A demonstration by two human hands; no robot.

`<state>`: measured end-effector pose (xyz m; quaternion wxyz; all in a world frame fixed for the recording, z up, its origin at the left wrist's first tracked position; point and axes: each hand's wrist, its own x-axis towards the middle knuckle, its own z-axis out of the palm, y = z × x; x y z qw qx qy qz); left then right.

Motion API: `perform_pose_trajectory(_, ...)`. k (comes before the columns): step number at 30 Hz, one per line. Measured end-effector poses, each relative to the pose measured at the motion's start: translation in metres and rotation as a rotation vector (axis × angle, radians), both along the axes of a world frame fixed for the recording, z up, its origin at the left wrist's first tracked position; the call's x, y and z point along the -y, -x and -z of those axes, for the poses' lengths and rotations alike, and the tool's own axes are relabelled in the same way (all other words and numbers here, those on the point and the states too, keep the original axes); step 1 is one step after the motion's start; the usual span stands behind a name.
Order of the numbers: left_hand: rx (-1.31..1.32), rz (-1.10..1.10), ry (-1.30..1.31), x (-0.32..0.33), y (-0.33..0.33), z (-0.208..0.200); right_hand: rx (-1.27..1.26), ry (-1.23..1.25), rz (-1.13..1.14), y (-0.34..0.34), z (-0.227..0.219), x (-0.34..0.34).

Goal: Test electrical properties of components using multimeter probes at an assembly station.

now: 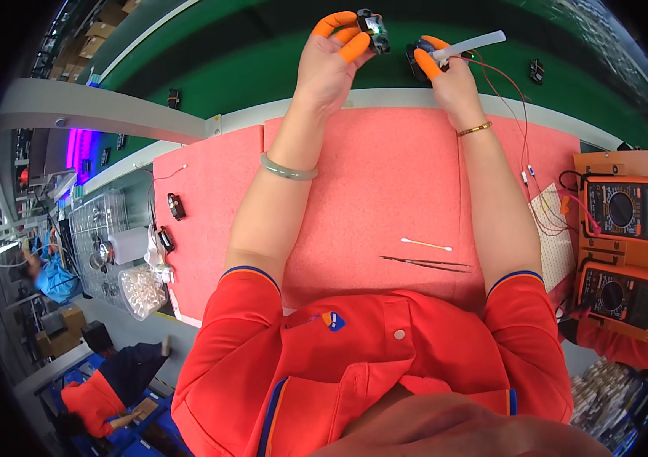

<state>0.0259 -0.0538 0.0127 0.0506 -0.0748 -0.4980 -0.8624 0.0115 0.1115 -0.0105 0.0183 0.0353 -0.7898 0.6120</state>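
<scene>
My left hand (328, 72), with orange finger cots, pinches a small black electronic module (374, 30) that shows a greenish-white light. It is over the green surface beyond the pink mat. To its right, my right hand (457, 84) is closed on a dark part (420, 59), mostly covered by its orange-capped fingers. A translucent whitish tube (478, 44) sticks out from this hand toward the right. Thin red wires (513, 80) run from beside it down to the right side of the mat. The two hands are apart.
A cotton swab (427, 244) and tweezers (424, 263) lie on the pink mat (369, 183). Two orange multimeters (619, 295) stand right, beside a white perforated board (558, 236). Left are black modules (176, 206), a whitish bottle (129, 245) and a swab tub (142, 292). Co-workers appear farther left.
</scene>
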Motion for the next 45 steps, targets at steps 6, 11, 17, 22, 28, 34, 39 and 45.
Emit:
perform_pose_trajectory(6, -0.096, 0.195, -0.135, -0.007, -0.012, -0.015, -0.069, 0.059, -0.013, 0.002, 0.010, 0.000)
perform_pose_trajectory(11, -0.002, 0.285, -0.442, -0.007, -0.013, -0.019, 0.080, 0.239, 0.080, 0.006, 0.004, -0.003)
perform_pose_trajectory(17, 0.205, 0.274, -0.733, -0.005, -0.003, -0.010, 0.141, 0.265, 0.113, 0.008, 0.004, -0.006)
perform_pose_trajectory(22, 0.246, -0.044, 0.290, -0.013, 0.016, 0.001, 0.099, 0.354, 0.110, 0.013, 0.011, -0.003)
perform_pose_trajectory(28, -0.055, -0.476, 1.520, -0.004, 0.035, 0.028, 0.140, 0.400, 0.107, 0.012, 0.012, -0.008)
perform_pose_trajectory(34, 0.387, -0.658, 2.255, 0.101, 0.039, 0.009, 0.186, 0.394, 0.164, 0.013, 0.009, -0.013)
perform_pose_trajectory(39, 0.941, -0.425, 2.170, 0.218, 0.018, 0.009, 0.179, 0.400, 0.098, 0.010, 0.003, -0.003)
perform_pose_trajectory(45, 0.494, -0.597, 1.684, 0.140, 0.013, -0.007, 0.176, 0.414, 0.125, 0.009, 0.003, -0.005)
